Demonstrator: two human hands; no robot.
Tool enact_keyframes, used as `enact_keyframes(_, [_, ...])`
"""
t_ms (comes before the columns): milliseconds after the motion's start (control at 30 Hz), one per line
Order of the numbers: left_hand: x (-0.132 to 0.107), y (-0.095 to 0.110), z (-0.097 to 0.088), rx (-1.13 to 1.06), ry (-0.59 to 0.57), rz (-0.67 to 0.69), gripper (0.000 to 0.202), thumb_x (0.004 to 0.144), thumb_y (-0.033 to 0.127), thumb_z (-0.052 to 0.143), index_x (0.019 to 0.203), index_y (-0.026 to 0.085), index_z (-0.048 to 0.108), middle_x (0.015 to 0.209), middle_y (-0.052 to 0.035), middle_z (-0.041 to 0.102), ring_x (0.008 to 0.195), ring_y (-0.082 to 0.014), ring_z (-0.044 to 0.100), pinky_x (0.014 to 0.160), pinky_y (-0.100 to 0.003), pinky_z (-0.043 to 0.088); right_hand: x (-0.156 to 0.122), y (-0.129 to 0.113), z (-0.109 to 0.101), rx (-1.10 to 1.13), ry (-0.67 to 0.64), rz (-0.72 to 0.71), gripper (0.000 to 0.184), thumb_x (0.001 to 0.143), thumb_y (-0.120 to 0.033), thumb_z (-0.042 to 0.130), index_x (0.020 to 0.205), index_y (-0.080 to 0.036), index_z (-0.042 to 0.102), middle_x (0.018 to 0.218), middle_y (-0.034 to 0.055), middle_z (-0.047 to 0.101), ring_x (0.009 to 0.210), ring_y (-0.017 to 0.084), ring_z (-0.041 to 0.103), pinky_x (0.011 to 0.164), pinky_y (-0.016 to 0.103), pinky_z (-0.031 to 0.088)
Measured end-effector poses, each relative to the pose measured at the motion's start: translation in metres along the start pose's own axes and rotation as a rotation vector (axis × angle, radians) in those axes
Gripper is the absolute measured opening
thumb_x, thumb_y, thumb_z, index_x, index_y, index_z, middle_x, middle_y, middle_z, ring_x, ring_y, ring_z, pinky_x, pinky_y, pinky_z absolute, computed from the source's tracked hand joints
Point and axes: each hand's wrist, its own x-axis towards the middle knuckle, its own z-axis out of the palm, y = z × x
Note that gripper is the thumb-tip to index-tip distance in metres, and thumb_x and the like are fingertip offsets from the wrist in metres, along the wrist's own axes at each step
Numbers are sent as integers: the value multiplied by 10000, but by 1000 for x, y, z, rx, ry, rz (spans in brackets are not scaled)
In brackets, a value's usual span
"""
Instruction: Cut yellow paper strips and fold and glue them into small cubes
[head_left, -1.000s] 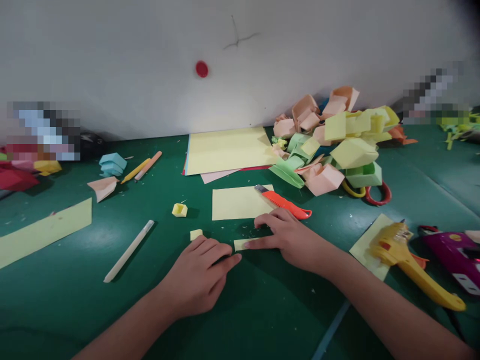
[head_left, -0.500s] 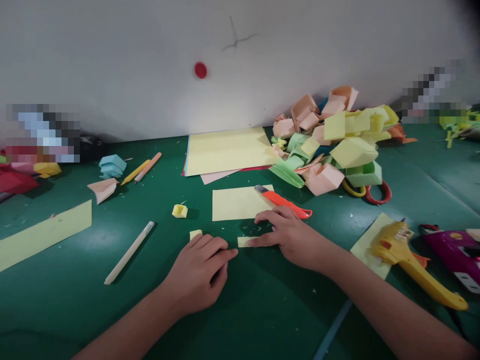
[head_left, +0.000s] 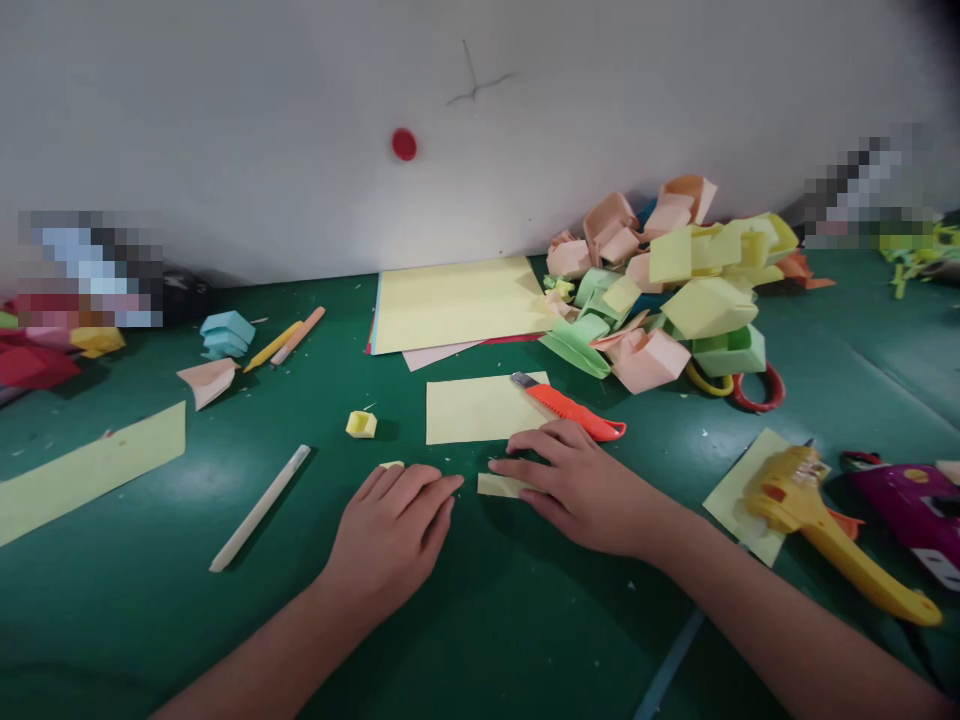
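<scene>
My right hand (head_left: pixel 581 485) lies flat on the green mat (head_left: pixel 480 620), its fingers stretched over a small yellow paper strip (head_left: pixel 496 485) and pressing it down. My left hand (head_left: pixel 390 535) rests palm down just left of that strip, fingers extended toward it and partly covering a tiny yellow paper scrap (head_left: pixel 391 465). Behind the right hand lie a yellow paper rectangle (head_left: pixel 476 408) and an orange utility knife (head_left: pixel 571 408).
A heap of folded paper boxes (head_left: pixel 660 290) sits at the back right over scissors (head_left: pixel 754 390). Yellow sheets (head_left: pixel 457 300) lie by the wall. A yellow glue gun (head_left: pixel 817 520) and a purple tool (head_left: pixel 907 505) are at right; a white stick (head_left: pixel 259 507) at left.
My left hand has slid slightly back and flattened, its fingertips now farther from the strip. My right hand's fingers have spread further over the strip.
</scene>
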Motion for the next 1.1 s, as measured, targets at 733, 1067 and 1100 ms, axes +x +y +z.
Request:
enact_keyframes(733, [35, 16, 5, 33, -181, -22, 183, 970, 273, 555, 922, 207, 720, 866, -29, 605, 765, -184, 561, 655, -332, 380, 3, -3, -3, -1, 41, 57, 216, 972, -269, 546, 1163, -205, 623, 1096, 70, 657, 1027, 245, 539, 923, 421, 431])
enact_keyframes(1067, [47, 21, -5, -49, -347, -173, 180, 897, 377, 650, 952, 211, 693, 956, -29, 622, 831, -207, 615, 665, -332, 447, -5, -1, -15, -10, 30, 170, 244, 878, -358, 674, 1061, -205, 624, 1053, 58, 679, 1016, 250, 594, 863, 401, 432])
enact_keyframes(1100, [47, 21, -5, -58, -345, -184, 207, 879, 399, 668, 962, 210, 689, 970, -31, 624, 837, -212, 617, 669, -336, 454, -6, 0, -16, -20, 25, 180, 197, 885, -345, 667, 1017, -204, 627, 1016, 50, 682, 984, 240, 598, 840, 392, 430])
